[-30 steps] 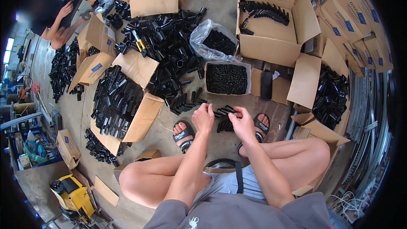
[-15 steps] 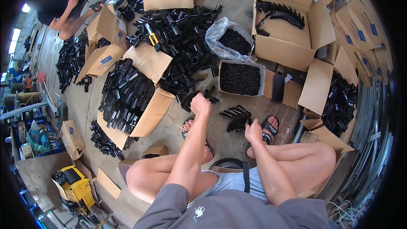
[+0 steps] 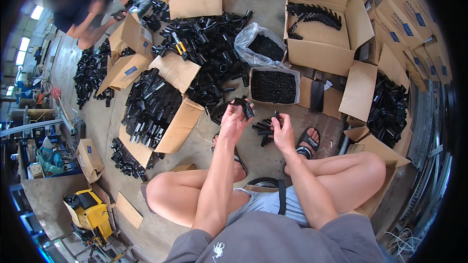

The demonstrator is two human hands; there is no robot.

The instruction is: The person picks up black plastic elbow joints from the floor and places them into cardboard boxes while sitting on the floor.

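Observation:
My left hand [image 3: 234,122] is raised between my knees, its fingers closed on a black tubular plastic fitting [image 3: 246,110]. To the right, my right hand [image 3: 283,135] pinches a small dark piece [image 3: 277,115], whose exact kind I cannot make out. The two hands are apart. On the floor between and below them lies a small group of black tubular parts [image 3: 263,127], partly hidden by my right hand. Just beyond stands a carton of small black pieces [image 3: 274,86]. A large heap of black tubular fittings [image 3: 217,63] spreads behind my left hand.
An open carton [image 3: 319,57] with a row of black parts stands far right, beside a clear plastic bag [image 3: 243,44]. A tipped carton [image 3: 175,129] spills black tubes at left. Yellow-handled tools [image 3: 181,47] rest on the heap. Another person [image 3: 73,17] sits far left.
My left hand has lifted from the heap's near edge, turned palm up, and now shows a fitting. My right hand has risen from the floor parts and moved slightly left with a small piece.

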